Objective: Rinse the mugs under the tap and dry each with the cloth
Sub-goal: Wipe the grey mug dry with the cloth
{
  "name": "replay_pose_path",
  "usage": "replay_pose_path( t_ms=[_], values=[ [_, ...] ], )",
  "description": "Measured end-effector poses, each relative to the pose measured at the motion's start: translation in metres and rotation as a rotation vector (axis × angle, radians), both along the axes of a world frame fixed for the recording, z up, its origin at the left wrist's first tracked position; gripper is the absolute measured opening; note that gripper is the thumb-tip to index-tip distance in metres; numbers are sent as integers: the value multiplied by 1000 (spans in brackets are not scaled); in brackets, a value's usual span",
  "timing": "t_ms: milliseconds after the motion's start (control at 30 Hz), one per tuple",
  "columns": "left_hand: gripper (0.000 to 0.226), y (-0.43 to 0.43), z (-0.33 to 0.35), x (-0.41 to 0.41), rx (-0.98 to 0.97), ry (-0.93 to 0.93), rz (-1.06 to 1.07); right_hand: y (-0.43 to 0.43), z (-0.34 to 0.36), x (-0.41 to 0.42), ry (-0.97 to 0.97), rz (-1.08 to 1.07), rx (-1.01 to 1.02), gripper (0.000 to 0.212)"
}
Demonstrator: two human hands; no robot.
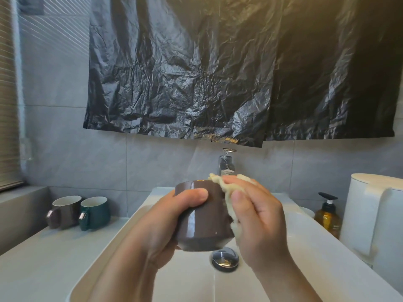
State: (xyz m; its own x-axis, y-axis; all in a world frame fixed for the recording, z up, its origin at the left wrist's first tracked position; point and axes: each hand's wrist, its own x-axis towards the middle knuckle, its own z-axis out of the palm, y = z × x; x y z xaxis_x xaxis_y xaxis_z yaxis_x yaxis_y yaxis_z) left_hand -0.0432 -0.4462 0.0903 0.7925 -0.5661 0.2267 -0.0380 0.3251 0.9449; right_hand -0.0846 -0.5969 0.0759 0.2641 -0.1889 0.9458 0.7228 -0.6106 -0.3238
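1. Your left hand [165, 216] grips the brown mug [204, 216], dead center of frame, above the sink [122, 243].
2. Your right hand [259, 223] pinches the yellow cloth [229, 205] against its side.
3. Two more mugs [78, 212] sit lower left.

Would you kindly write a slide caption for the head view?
Over the sink, the left hand holds a brown mug while the right hand presses a cream cloth against it.

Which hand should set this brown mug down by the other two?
Probably left: the left hand grips the brown mug, the other mugs stand on its side, and the right hand holds the cloth.
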Motion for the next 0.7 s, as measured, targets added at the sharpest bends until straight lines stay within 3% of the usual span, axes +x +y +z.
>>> replay_pose_path(
  t_ms=[133,267,367,467,533,600,700],
  values=[
    [42,-3,0,-2,-29,-19,-40,5,-2,-8,-63,-105,214,38],
    [24,-24,2,-13,-111,51,32,-1,-4,-3,-52,-139,342,33],
    [37,-32,-2,-12,-132,109,154,3,-4,5,115,-82,323,29],
    [62,-27,-7,-3,-11,36,134,-1,-2,3,167,-111,430,31],
    [68,-20,-10,1,121,-23,43,-10,6,-2,242,-48,539,36],
    [54,-15,-12,4,216,-52,-66,-17,12,-5,356,87,615,40],
    [48,-15,-18,6,178,-3,-112,-19,13,-5,421,219,638,34]
  ],
)
